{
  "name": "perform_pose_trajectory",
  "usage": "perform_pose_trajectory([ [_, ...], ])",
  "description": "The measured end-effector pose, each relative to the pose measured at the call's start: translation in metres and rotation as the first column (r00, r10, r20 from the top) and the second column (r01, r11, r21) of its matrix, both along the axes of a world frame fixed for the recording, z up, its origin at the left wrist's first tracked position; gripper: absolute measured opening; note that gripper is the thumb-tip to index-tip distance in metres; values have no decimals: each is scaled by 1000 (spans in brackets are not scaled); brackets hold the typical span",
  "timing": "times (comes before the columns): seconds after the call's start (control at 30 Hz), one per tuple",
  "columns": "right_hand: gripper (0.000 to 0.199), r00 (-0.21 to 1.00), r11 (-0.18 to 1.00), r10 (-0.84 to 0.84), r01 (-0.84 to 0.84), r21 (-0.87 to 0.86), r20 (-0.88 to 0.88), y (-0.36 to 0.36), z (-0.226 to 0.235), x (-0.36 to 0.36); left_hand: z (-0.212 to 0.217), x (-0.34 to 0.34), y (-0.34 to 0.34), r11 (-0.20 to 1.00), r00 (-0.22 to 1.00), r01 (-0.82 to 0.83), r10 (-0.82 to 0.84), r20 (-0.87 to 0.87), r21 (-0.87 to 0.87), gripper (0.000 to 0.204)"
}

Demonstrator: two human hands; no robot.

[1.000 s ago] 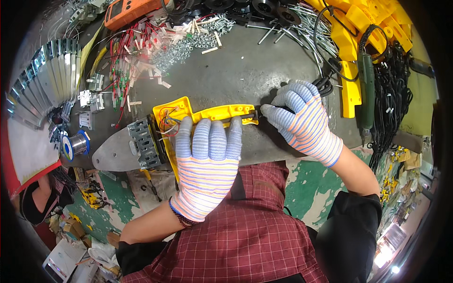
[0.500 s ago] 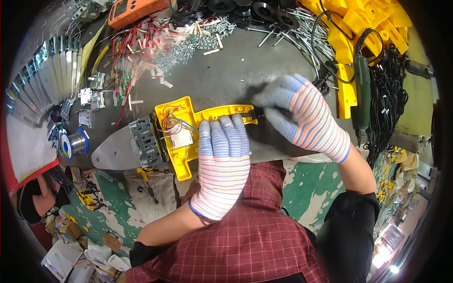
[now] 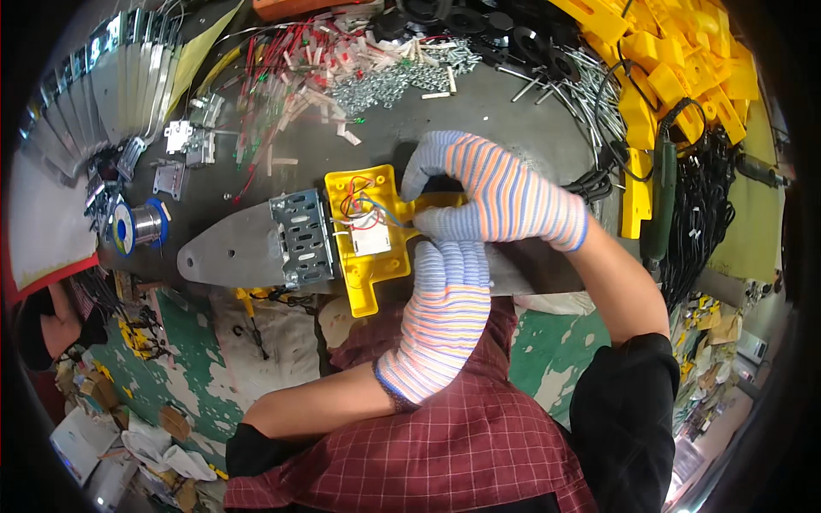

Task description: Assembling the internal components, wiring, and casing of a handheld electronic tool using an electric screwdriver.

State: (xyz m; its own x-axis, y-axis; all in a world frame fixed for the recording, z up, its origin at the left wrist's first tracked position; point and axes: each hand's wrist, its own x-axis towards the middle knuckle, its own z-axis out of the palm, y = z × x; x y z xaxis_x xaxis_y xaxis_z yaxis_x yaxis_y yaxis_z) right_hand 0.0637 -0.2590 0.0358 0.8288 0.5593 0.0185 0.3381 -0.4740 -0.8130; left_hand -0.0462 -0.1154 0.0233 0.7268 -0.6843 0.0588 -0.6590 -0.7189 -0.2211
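A yellow plastic tool housing half (image 3: 398, 255) lies open side up on the grey bench, its handle running to the right. Inside it sit a white rectangular block (image 3: 371, 241) and red, blue and black wires. A slotted metal guard (image 3: 303, 239) with a flat grey blade-shaped plate (image 3: 229, 254) is joined to its left end. My left hand (image 3: 449, 299), in a striped knit glove, holds the handle's near side, its fingers pressed together. My right hand (image 3: 500, 192), gloved alike, curls over the handle with thumb and fingers either side of it, hiding most of the handle.
A solder wire spool (image 3: 141, 227) and small metal brackets (image 3: 195, 132) are at the left. Nuts (image 3: 385, 85), wires and long screws (image 3: 590, 85) lie along the back. Yellow housings (image 3: 684, 60), a green power screwdriver (image 3: 660, 205) and black cords (image 3: 701, 214) are at the right.
My right hand has moved left from the handle's end onto the handle itself. My left fingers have slid from on top of it toward its near edge. The view has shifted slightly.
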Motion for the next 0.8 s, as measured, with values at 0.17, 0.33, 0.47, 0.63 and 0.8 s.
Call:
perform_pose_trajectory([
  [0.17, 37, 970, 928, 78, -156, -340, -232, 18, 34, 21, -2, 3, -4, 998, 992, -25, 17, 127, 61, 42],
  [0.33, 34, 998, 955, 57, -61, -290, -22, 10, 15, 9, 1, 8, -3, 999, 995, 32, -32, 92, 0, 39],
  [0.47, 25, 992, 977, 1, -29, -212, -128, 10, 15, 11, -7, 20, -1, 971, 998, 59, -54, 30, -232, 33],
  [0.63, 31, 951, 980, -117, 157, 122, -288, 9, 11, 2, -21, 24, 6, 899, 996, 26, -59, -62, -436, 29],
  [0.8, 33, 994, 994, -110, 109, 29, 15, 29, 18, 0, -23, 25, 7, 816, 992, -20, -57, -114, -577, 38],
])
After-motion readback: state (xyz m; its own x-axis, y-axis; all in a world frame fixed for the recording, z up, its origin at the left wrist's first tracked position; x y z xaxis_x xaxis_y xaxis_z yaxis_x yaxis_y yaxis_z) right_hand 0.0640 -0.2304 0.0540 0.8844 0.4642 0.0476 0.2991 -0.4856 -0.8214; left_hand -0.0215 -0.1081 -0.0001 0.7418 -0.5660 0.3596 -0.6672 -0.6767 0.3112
